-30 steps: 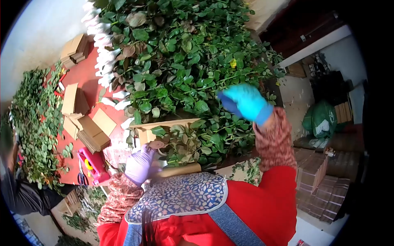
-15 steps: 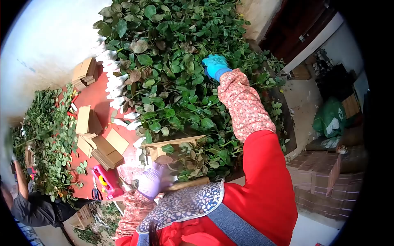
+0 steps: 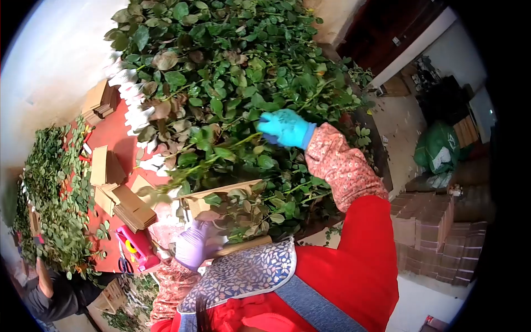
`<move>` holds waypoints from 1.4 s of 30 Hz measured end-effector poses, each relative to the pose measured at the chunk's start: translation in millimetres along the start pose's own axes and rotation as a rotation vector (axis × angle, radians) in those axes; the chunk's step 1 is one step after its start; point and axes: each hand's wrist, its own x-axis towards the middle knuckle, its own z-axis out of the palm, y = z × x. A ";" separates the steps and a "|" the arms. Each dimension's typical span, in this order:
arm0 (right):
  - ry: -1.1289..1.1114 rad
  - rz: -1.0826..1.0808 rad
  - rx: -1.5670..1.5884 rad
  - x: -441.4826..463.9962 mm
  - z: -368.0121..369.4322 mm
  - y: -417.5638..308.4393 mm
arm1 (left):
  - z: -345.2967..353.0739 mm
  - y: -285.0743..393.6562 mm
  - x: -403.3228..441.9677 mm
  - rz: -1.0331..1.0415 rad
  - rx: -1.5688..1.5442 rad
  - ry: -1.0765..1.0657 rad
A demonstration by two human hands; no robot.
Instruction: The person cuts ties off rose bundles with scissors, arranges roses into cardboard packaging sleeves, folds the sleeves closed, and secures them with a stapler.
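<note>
My right hand (image 3: 285,129), in a blue glove, is closed on a leafy stem (image 3: 221,155) above the big heap of leafy stems (image 3: 238,72). The stem reaches left across the heap and its far end is blurred. In a light purple glove, my left hand (image 3: 192,245) is at the left end of an open cardboard wrap (image 3: 221,191) that holds a bunch of leaves (image 3: 243,213). Its fingers are partly blurred, and what they hold is unclear. White-netted heads (image 3: 133,99) line the heap's left edge.
Folded cardboard pieces (image 3: 131,207), a pink tape dispenser (image 3: 135,248) and scissors (image 3: 124,264) lie on the red table (image 3: 124,149). More stems (image 3: 61,193) cover its far left, where another person (image 3: 47,293) is. Cardboard stacks (image 3: 428,221) and a green bag (image 3: 437,148) stand at right.
My right hand first reached up into the heap, then came back nearer with a stem in it. My left hand has stayed by the cardboard wrap. The view has shifted a little.
</note>
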 end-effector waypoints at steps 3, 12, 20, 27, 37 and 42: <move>0.077 0.037 -0.028 16.4 -1.3 -26.1 | -0.6 2.2 1.7 0.018 -0.017 0.005; 0.080 0.022 -0.128 21.9 -101.9 -83.3 | 9.1 -3.3 -3.3 -0.048 0.093 -0.043; 0.442 -0.067 0.060 85.5 -64.5 -69.3 | 3.6 -2.7 -3.2 0.009 -0.058 0.042; 0.185 0.287 -0.293 211.3 -24.0 -10.0 | -1.8 1.4 -3.6 -0.011 -0.029 0.030; 0.367 -0.288 -0.174 140.6 14.6 -52.4 | -1.2 4.1 -1.8 -0.091 -0.043 -0.001; 0.464 -0.429 -0.176 87.2 -17.7 -145.2 | 16.7 -11.1 -5.7 0.012 0.031 0.099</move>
